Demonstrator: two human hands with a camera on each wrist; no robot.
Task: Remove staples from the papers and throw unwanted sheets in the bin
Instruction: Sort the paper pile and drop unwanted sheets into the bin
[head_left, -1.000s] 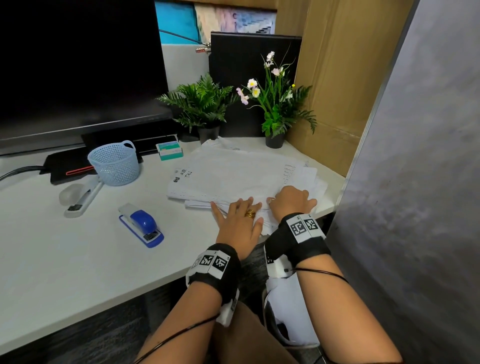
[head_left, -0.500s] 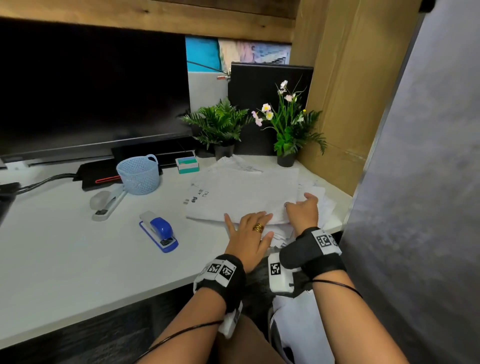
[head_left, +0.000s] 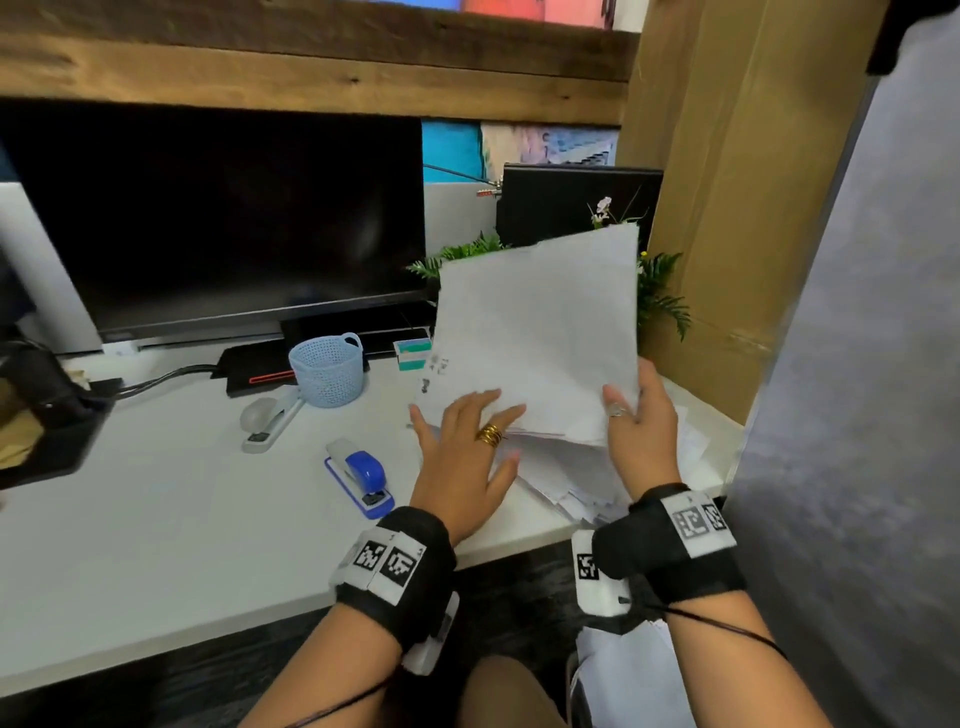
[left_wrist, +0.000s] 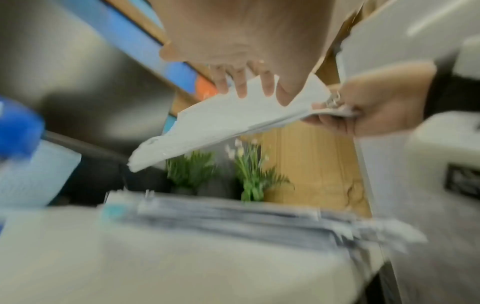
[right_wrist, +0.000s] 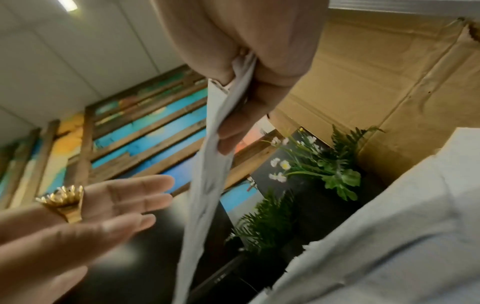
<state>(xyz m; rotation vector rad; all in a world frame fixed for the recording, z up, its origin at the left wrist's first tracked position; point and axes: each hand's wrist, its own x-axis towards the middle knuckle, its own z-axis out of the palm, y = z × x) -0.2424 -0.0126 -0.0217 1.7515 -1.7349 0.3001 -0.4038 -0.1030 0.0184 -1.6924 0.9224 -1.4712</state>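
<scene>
Two hands work at the right end of the white surface (head_left: 156, 519), hemmed in by a cardboard wall (head_left: 727, 208) and a grey panel (head_left: 857, 364) on the right; I see open room only to the left, past the blue stapler (head_left: 363, 467), the grey stapler (head_left: 267, 421) and the blue basket (head_left: 327, 369). Half a second ago the top bundle of papers (head_left: 540, 332) lay nearly flat on the stack; now my right hand (head_left: 641, 436) has tipped it up almost vertical, hiding the potted plants (head_left: 660, 291) behind it. That grip is closed on the bundle's lower right corner, thumb in front and fingers behind. My left hand (head_left: 467, 457) is open, fingers straight and spread against the bundle's lower left edge. The bundle looks white, several sheets thick, faintly printed near its lower left. The remaining stack (head_left: 571, 478) sits fanned and untidy at the surface's front right edge.
</scene>
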